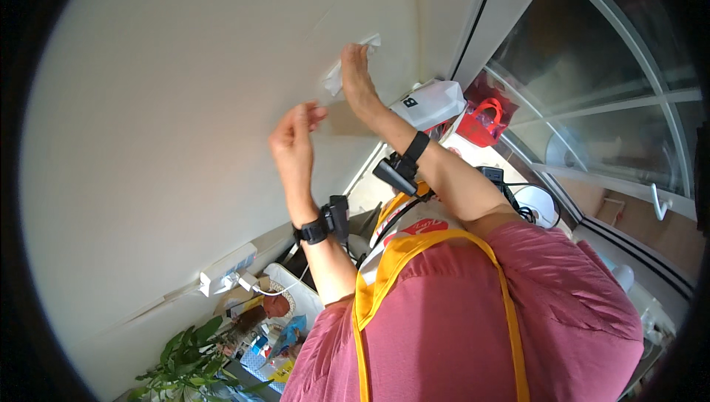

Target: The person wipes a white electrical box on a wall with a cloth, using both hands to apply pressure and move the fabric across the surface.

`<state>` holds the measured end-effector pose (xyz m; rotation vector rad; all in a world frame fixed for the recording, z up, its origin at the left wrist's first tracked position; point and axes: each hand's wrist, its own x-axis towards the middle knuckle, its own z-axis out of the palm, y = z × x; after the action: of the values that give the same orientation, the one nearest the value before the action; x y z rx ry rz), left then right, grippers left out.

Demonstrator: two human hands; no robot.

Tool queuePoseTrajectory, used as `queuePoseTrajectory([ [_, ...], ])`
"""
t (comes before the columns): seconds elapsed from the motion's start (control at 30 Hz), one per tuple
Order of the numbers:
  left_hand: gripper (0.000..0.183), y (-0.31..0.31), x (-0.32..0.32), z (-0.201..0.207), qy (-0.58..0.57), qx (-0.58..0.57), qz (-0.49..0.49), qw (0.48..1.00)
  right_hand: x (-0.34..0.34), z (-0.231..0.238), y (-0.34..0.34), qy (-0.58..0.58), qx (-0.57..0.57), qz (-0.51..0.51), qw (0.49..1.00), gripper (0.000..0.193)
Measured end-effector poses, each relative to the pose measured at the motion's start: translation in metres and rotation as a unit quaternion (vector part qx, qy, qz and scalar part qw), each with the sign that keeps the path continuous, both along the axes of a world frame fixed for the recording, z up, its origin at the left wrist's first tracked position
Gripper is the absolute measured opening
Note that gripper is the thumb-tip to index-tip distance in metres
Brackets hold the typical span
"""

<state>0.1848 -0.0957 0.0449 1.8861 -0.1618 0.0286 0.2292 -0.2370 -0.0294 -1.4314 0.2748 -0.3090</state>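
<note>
Against the pale wall (185, 106), my right hand (356, 69) presses a crumpled white tissue or thin cloth (333, 79). Parts of it stick out on both sides of the fingers. My left hand (292, 136) is raised lower down and to the left, close to the wall. Its fingers are curled in toward the thumb, and whatever they may pinch is too small or hidden to make out. A black strapped device (324, 226) is on my left wrist, and another black one (401, 167) is on my right forearm.
A white power strip (228, 269) with plugs is on the wall at lower left, above a cluttered surface and a leafy plant (181, 365). A white bag (433, 104) and a red bag (484, 122) stand beyond my right arm. A glass-paned door (592, 69) is at right.
</note>
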Motion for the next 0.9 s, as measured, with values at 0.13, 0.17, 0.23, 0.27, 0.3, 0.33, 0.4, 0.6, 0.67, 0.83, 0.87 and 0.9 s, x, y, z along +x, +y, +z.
queuePoseTrajectory([
  [0.13,0.034,-0.022,-0.003,-0.034,0.114,-0.064,-0.081,0.988,-0.022,0.025,-0.011,0.015,0.034,0.066,0.997,0.096],
  [0.17,0.036,-0.027,-0.003,-0.039,0.149,-0.089,-0.094,0.98,-0.025,0.018,-0.012,0.019,0.033,0.07,0.997,0.096],
  [0.23,0.038,-0.034,0.003,-0.052,0.188,-0.114,-0.09,0.971,-0.027,0.009,-0.018,0.107,0.103,0.189,0.971,0.099],
  [0.27,0.039,-0.034,0.006,-0.059,0.226,-0.136,-0.084,0.961,-0.03,0.008,-0.018,0.108,0.102,0.193,0.97,0.099],
  [0.3,0.039,-0.032,0.008,-0.068,0.227,-0.139,-0.079,0.961,-0.036,0.016,-0.018,0.119,0.123,0.201,0.964,0.094],
  [0.33,0.039,-0.03,0.011,-0.076,0.237,-0.179,-0.028,0.954,-0.038,0.016,-0.022,0.125,0.134,0.207,0.961,0.092],
  [0.4,0.04,-0.019,0.019,-0.088,0.261,-0.239,0.031,0.935,-0.035,0.007,-0.033,0.144,0.128,0.194,0.962,0.081],
  [0.6,0.04,-0.02,0.013,-0.094,0.268,-0.305,0.033,0.913,-0.011,-0.028,-0.046,0.256,0.094,0.205,0.94,0.04],
  [0.67,0.04,-0.017,0.012,-0.093,0.265,-0.31,0.044,0.912,-0.007,-0.032,-0.034,0.204,0.035,0.213,0.955,0.031],
  [0.83,0.039,0.005,0.005,-0.063,0.189,-0.305,0.03,0.933,0.007,0.017,-0.02,0.062,-0.144,0.202,0.967,0.028],
  [0.87,0.039,0.007,0.003,-0.048,0.163,-0.289,0.024,0.943,0.005,0.029,-0.021,0.023,-0.114,0.207,0.971,0.028],
  [0.9,0.04,0.01,0.001,-0.035,0.133,-0.271,0.021,0.953,0.005,0.037,-0.02,0.023,-0.114,0.216,0.969,0.028],
])
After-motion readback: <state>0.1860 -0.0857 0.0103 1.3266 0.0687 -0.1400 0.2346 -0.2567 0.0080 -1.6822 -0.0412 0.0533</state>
